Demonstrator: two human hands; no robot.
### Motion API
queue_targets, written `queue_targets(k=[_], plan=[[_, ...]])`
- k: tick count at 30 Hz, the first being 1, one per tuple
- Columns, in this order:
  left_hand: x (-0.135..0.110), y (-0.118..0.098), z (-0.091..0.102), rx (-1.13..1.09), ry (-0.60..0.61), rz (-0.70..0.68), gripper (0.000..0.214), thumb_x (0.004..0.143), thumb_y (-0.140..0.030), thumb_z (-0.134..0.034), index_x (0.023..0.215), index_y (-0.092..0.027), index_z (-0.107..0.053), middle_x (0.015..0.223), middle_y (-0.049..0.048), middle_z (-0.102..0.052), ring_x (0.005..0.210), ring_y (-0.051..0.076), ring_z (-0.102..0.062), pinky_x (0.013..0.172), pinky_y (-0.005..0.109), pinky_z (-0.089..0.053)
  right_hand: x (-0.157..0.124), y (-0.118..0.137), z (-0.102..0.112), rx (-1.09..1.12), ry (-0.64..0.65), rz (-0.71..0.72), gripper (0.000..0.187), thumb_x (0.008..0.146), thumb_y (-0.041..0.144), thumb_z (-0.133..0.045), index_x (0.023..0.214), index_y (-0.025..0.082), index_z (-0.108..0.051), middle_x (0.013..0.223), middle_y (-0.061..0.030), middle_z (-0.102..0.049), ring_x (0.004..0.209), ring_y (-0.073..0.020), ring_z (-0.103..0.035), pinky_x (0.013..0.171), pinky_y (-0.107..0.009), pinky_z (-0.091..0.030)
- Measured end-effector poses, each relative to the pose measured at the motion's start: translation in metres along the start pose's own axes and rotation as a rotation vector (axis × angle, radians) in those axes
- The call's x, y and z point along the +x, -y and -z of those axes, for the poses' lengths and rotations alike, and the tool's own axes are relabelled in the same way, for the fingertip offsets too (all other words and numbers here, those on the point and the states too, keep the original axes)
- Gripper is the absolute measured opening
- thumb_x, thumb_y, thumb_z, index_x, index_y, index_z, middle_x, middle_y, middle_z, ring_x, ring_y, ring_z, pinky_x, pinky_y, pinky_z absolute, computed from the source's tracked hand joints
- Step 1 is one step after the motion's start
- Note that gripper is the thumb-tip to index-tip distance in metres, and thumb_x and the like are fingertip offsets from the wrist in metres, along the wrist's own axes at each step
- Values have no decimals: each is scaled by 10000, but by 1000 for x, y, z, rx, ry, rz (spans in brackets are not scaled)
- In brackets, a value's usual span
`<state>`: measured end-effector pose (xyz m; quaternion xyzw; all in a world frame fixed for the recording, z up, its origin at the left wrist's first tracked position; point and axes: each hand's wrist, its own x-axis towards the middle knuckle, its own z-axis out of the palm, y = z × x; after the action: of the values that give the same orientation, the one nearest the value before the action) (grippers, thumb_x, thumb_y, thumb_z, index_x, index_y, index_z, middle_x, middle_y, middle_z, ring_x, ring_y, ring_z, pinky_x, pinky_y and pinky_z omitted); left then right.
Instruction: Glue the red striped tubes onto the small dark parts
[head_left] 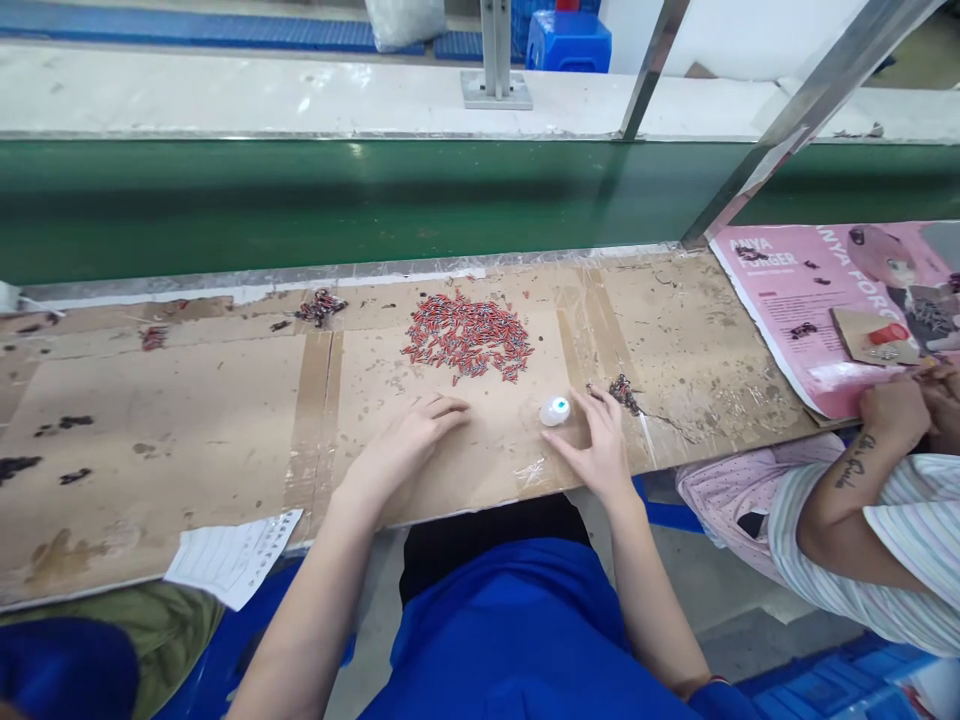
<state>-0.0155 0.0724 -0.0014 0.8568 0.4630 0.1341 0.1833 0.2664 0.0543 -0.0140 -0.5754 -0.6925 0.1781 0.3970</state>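
A spread pile of small red and dark metallic pieces (469, 338) lies on the cardboard-covered bench in front of me. My left hand (411, 440) rests at the near side of the pile, fingers stretched out and slightly bent, holding nothing. My right hand (598, 440) is open, its thumb and fingers apart beside a small round whitish translucent object (555, 410) with a bright glint. Whether the thumb touches that object I cannot tell. A small heap of dark pieces (624, 394) lies just beyond my right fingers.
Other small heaps (321, 307) of pieces dot the cardboard (187, 410). A paper sheet (234, 555) hangs over the near edge at left. A green belt (337, 205) runs behind. At right, a co-worker's hand (894, 412) is over a pink poster (772, 300); metal posts (652, 65) rise behind.
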Motion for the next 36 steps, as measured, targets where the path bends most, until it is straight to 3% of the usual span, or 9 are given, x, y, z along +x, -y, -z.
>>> queue_targets(k=[2, 5, 9, 11, 13, 17, 21, 29, 36], plan=[[-2, 4, -2, 15, -16, 22, 324, 874, -107, -429, 1033, -247, -675, 1100, 64, -680, 988, 216, -616, 889, 371, -484, 1, 5, -8, 103, 39, -49, 334, 809, 410, -679, 1090, 232, -652, 1151, -114, -691, 1273, -306, -509, 1080, -537, -407], [-5, 6, -8, 39, -68, 41, 224, 900, -196, -477, 958, -242, -688, 986, 63, -681, 897, 216, -618, 830, 356, -489, 1, 11, -17, 326, 76, -177, 342, 797, 419, -684, 1073, 230, -615, 1145, -106, -693, 1164, -283, -607, 1022, -486, -461], [-12, -1, -19, 48, -120, 105, 172, 916, -287, -518, 881, -234, -677, 864, 53, -660, 845, 219, -601, 770, 339, -482, -2, 20, -27, 750, 75, -333, 432, 717, 541, -708, 1009, 235, -620, 900, -55, -724, 748, -211, -691, 695, -364, -571], [-17, -8, -24, 15, -152, 142, 157, 914, -303, -537, 864, -230, -667, 855, 46, -658, 853, 220, -592, 781, 340, -478, -3, 24, -33, 928, 48, -374, 437, 693, 595, -683, 915, 221, -656, 749, -33, -700, 551, -164, -617, 519, -307, -519], [-23, -16, -28, -9, -202, 182, 134, 899, -319, -575, 854, -227, -661, 865, 49, -668, 866, 230, -579, 792, 353, -469, -3, 29, -37, 1007, 7, -418, 426, 670, 595, -679, 842, 205, -680, 691, -35, -688, 475, -138, -552, 441, -284, -455], [-32, -27, -30, 21, -291, 266, 108, 881, -320, -613, 928, -243, -672, 930, 63, -716, 906, 254, -568, 779, 379, -422, -2, 36, -43, 950, -31, -531, 358, 606, 469, -756, 832, 194, -716, 793, -62, -737, 652, -200, -653, 578, -324, -525], [-32, -27, -33, -4, -344, 243, 143, 914, -256, -555, 978, -248, -682, 905, 49, -749, 865, 227, -605, 773, 365, -414, -2, 43, -49, 895, -87, -584, 279, 596, 407, -784, 765, 190, -737, 797, -62, -760, 747, -241, -697, 703, -365, -561], [-30, -24, -37, -73, -458, 292, 127, 876, -302, -610, 865, -240, -721, 841, 26, -775, 773, 189, -700, 763, 333, -472, -6, 53, -57, 716, -25, -525, 224, 661, 398, -758, 701, 179, -729, 724, -60, -764, 688, -233, -709, 639, -332, -567], [-27, -26, -33, -287, -415, 479, 87, 805, -319, -685, 791, -244, -727, 811, 12, -779, 797, 219, -737, 813, 371, -511, -9, 52, -57, 630, 31, -491, 226, 711, 401, -730, 720, 175, -728, 718, -58, -761, 680, -227, -700, 618, -313, -548]])
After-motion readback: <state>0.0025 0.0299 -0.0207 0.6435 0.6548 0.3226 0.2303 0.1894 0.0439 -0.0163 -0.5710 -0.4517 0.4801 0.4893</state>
